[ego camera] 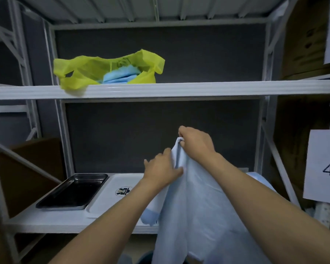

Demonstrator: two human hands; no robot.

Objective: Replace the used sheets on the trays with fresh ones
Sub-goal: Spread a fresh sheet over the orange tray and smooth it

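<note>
Right hand (pixel 195 142) is pinching the sheet (pixel 194 206) at its top corner; left hand (pixel 160 169) is pinching a fold just below. Sheet is hanging limp over the white tray (pixel 107 199), metal tray (pixel 72 191) beside. Probably light, floppy and tear-prone: best gripping two corners, spread apart.

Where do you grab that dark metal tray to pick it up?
I'd grip the metal tray by its raised rim at the near short edge, coming from the front of the shelf. That edge faces outward and is free, while its right side lies close against the white tray. The left hand and right hand hold the pale blue sheet.
</note>
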